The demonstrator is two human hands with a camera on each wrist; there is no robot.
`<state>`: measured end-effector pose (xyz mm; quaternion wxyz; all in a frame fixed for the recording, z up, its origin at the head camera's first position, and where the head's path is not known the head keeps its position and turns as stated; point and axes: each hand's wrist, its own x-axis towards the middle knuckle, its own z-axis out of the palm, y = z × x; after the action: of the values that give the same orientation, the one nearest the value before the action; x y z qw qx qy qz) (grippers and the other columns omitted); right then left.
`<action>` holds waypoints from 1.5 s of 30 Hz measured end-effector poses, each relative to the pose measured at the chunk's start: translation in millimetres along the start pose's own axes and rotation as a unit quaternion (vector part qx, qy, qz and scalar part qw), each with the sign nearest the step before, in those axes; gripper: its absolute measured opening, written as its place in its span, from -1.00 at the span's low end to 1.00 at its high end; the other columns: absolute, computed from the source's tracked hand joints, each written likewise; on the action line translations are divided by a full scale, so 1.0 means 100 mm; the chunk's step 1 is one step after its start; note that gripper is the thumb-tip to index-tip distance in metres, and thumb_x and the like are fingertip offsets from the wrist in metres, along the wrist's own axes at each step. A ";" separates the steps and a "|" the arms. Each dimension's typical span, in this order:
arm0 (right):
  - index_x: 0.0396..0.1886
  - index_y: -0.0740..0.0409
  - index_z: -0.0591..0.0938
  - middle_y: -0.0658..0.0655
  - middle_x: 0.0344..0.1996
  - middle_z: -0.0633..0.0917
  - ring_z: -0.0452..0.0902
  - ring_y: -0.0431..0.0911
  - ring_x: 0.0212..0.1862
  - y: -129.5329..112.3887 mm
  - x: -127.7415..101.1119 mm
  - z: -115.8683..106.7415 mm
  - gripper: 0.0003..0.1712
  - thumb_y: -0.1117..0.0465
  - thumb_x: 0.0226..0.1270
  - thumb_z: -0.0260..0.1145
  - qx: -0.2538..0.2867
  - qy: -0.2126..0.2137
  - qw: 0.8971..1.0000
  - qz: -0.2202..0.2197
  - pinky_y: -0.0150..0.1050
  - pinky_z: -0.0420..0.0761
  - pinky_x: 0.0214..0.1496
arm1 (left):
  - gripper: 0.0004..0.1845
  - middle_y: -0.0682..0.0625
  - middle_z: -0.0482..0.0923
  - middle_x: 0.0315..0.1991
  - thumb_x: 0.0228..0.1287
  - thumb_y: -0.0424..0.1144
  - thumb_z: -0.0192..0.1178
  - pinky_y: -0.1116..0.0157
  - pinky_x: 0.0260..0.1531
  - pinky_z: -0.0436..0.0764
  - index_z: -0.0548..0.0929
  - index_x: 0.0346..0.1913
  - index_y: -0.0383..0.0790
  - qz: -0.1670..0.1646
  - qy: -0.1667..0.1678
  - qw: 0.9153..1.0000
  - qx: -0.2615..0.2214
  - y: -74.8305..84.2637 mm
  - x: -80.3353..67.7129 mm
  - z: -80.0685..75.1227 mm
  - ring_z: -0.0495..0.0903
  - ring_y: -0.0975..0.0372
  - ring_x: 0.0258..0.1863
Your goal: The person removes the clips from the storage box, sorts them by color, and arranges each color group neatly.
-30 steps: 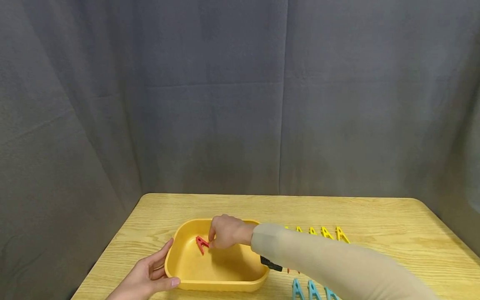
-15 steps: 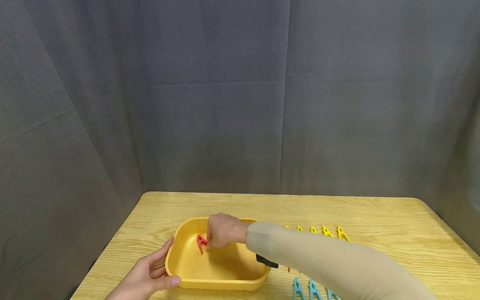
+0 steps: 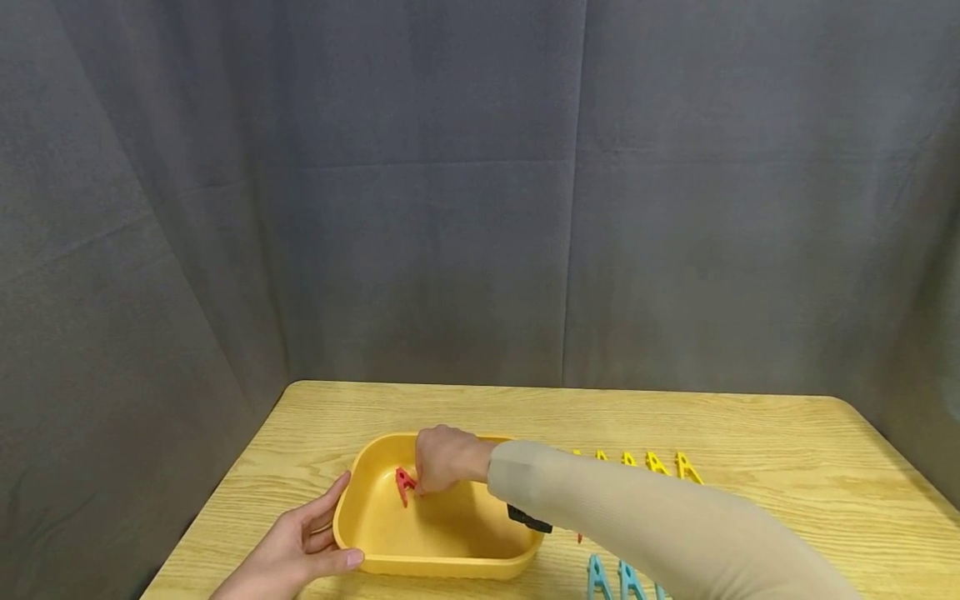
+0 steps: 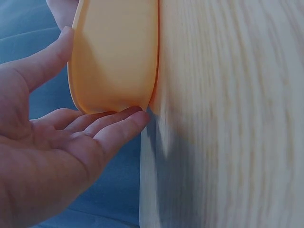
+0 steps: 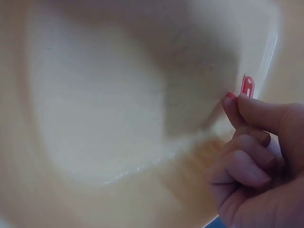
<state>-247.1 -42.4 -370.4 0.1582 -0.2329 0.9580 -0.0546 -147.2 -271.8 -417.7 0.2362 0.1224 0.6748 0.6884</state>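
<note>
R hand (image 3: pixel 444 460) pinches red clip (image 3: pixel 404 483), hung tip-down inside tub (image 3: pixel 450 565); L hand (image 3: pixel 300 546), fingers straight, braces tub's left wall.

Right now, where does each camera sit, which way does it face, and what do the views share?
Head: above the table, facing forward and down; shows both hands, a beige sleeve, the yellow tub, clips.
Left wrist: beside the tub's outer wall; shows the left hand, fingers straight against the tub.
Right wrist: over the tub's inside; shows the right hand pinching the red clip.
Shared: the tub appears in all three.
</note>
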 end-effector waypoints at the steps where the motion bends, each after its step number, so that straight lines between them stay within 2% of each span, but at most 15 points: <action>1: -0.68 -0.05 0.69 -0.17 -0.69 0.57 0.37 -0.26 -0.55 0.01 0.00 0.00 -0.63 0.05 0.27 0.61 -0.004 0.000 1.000 -0.003 -0.37 0.39 -0.54 | 0.07 -0.51 -0.19 0.61 0.49 -0.37 0.33 0.16 0.22 0.61 -0.31 0.66 -0.42 0.001 -0.001 1.000 -0.001 0.00 0.00 0.00 0.30 -0.16 0.48; 4: -0.75 -0.03 0.63 -0.17 -0.78 0.48 0.30 -0.26 -0.59 0.03 0.01 0.01 -0.58 0.12 0.26 0.59 -0.005 -0.007 1.000 -0.013 -0.38 0.31 -0.58 | 0.08 -0.51 -0.20 0.61 0.48 -0.37 0.34 0.16 0.22 0.61 -0.31 0.66 -0.42 0.003 -0.003 1.000 -0.005 0.00 0.00 0.01 0.31 -0.15 0.48; 7: -0.86 -0.01 0.47 -0.15 -0.86 0.30 0.13 -0.27 -0.69 0.07 -0.05 0.03 -0.44 0.19 0.25 0.56 0.018 -0.023 0.999 -0.033 -0.39 0.15 -0.64 | 0.08 -0.52 -0.19 0.61 0.48 -0.37 0.34 0.16 0.22 0.61 -0.30 0.66 -0.42 0.001 -0.002 1.000 -0.006 0.00 0.00 0.01 0.33 -0.13 0.47; 11: -0.89 0.03 0.55 -0.14 -0.89 0.27 0.00 -0.28 -0.77 0.13 -0.21 0.03 -0.46 0.23 0.22 0.60 0.103 -0.051 0.992 -0.057 -0.40 0.05 -0.71 | 0.07 -0.54 -0.18 0.60 0.48 -0.38 0.33 0.15 0.21 0.62 -0.31 0.66 -0.43 0.008 -0.006 1.000 -0.006 -0.01 0.00 0.03 0.34 -0.13 0.46; 12: -0.86 0.03 0.62 -0.16 -0.88 0.35 0.07 -0.29 -0.76 0.16 -0.25 0.02 -0.52 0.24 0.19 0.62 0.120 -0.050 0.990 -0.062 -0.41 0.11 -0.71 | 0.07 -0.54 -0.18 0.60 0.48 -0.38 0.33 0.15 0.21 0.62 -0.31 0.66 -0.43 0.008 -0.007 1.000 -0.007 -0.01 0.00 0.03 0.35 -0.13 0.46; 14: -0.71 0.04 0.77 -0.18 -0.76 0.52 0.21 -0.30 -0.67 0.19 -0.29 0.02 -0.71 0.24 0.09 0.70 0.143 -0.031 0.987 -0.066 -0.43 0.26 -0.65 | 0.07 -0.53 -0.19 0.60 0.49 -0.39 0.32 0.15 0.21 0.62 -0.32 0.66 -0.43 0.008 -0.008 1.000 -0.010 -0.01 0.00 0.03 0.34 -0.13 0.46; 16: -0.52 0.08 0.85 -0.16 -0.54 0.69 0.37 -0.28 -0.50 0.22 -0.30 0.02 -0.82 0.23 -0.01 0.76 0.152 -0.007 0.986 -0.066 -0.43 0.43 -0.49 | 0.07 -0.52 -0.18 0.61 0.50 -0.38 0.32 0.14 0.22 0.62 -0.31 0.66 -0.42 0.001 -0.004 1.000 -0.011 -0.01 0.00 0.03 0.34 -0.13 0.46; 18: -0.28 0.10 0.88 -0.13 -0.32 0.76 0.45 -0.28 -0.31 0.24 -0.29 0.04 -0.68 0.20 -0.08 0.80 0.156 0.011 0.986 -0.062 -0.44 0.54 -0.24 | 0.07 -0.52 -0.18 0.61 0.50 -0.37 0.32 0.14 0.22 0.62 -0.31 0.66 -0.41 -0.003 -0.001 1.000 -0.012 -0.01 0.00 0.02 0.34 -0.14 0.47; 20: -0.04 0.12 0.86 -0.11 -0.30 0.75 0.43 -0.26 -0.29 0.26 -0.26 0.07 -0.47 0.19 -0.10 0.82 0.169 0.008 0.984 -0.059 -0.42 0.55 -0.15 | 0.07 -0.52 -0.18 0.61 0.50 -0.37 0.32 0.14 0.22 0.62 -0.31 0.66 -0.42 -0.005 -0.001 1.000 -0.011 -0.01 0.00 0.02 0.34 -0.16 0.47; 22: 0.11 0.11 0.82 -0.11 -0.50 0.68 0.39 -0.27 -0.42 0.27 -0.24 0.12 -0.34 0.19 -0.09 0.82 0.179 -0.003 0.982 -0.062 -0.44 0.53 -0.24 | 0.07 -0.52 -0.18 0.61 0.49 -0.37 0.33 0.14 0.21 0.62 -0.31 0.67 -0.42 -0.005 0.000 1.000 -0.009 -0.01 0.01 0.02 0.34 -0.16 0.47; 24: 0.18 0.10 0.80 -0.11 -0.70 0.52 0.31 -0.26 -0.57 0.27 -0.22 0.16 -0.29 0.22 -0.07 0.81 0.193 -0.013 0.979 -0.064 -0.45 0.47 -0.41 | 0.08 -0.51 -0.19 0.61 0.49 -0.37 0.33 0.14 0.22 0.62 -0.31 0.67 -0.41 -0.004 0.000 1.000 -0.009 -0.02 0.01 0.02 0.33 -0.15 0.48; 27: 0.21 0.08 0.78 -0.11 -0.83 0.31 0.22 -0.27 -0.69 0.27 -0.20 0.21 -0.27 0.25 -0.06 0.80 0.201 -0.013 0.977 -0.064 -0.45 0.36 -0.57 | 0.08 -0.52 -0.19 0.61 0.48 -0.38 0.33 0.14 0.21 0.62 -0.31 0.67 -0.42 -0.002 0.000 1.000 -0.007 -0.02 0.00 0.03 0.30 -0.17 0.49; 35: 0.19 0.14 0.79 -0.10 -0.86 0.46 0.33 -0.29 -0.70 0.30 -0.23 0.27 -0.26 0.31 -0.11 0.80 0.213 0.000 0.975 -0.063 -0.47 0.38 -0.57 | 0.09 -0.52 -0.19 0.61 0.46 -0.38 0.35 0.13 0.21 0.62 -0.29 0.66 -0.43 -0.004 0.002 1.000 -0.005 -0.02 0.01 0.04 0.31 -0.20 0.48; 45: 0.23 0.15 0.76 -0.10 -0.90 0.41 0.27 -0.29 -0.76 0.34 -0.22 0.34 -0.24 0.34 -0.08 0.78 0.251 -0.002 0.967 -0.053 -0.47 0.26 -0.66 | 0.09 -0.52 -0.20 0.61 0.46 -0.38 0.36 0.16 0.21 0.63 -0.30 0.66 -0.42 -0.005 0.002 1.000 0.001 -0.01 0.00 0.04 0.25 -0.24 0.50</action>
<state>-231.8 -3.3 -402.9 0.2100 -0.2360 0.8998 -0.3009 -145.3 -268.6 -418.9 0.2376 0.1180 0.6765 0.6870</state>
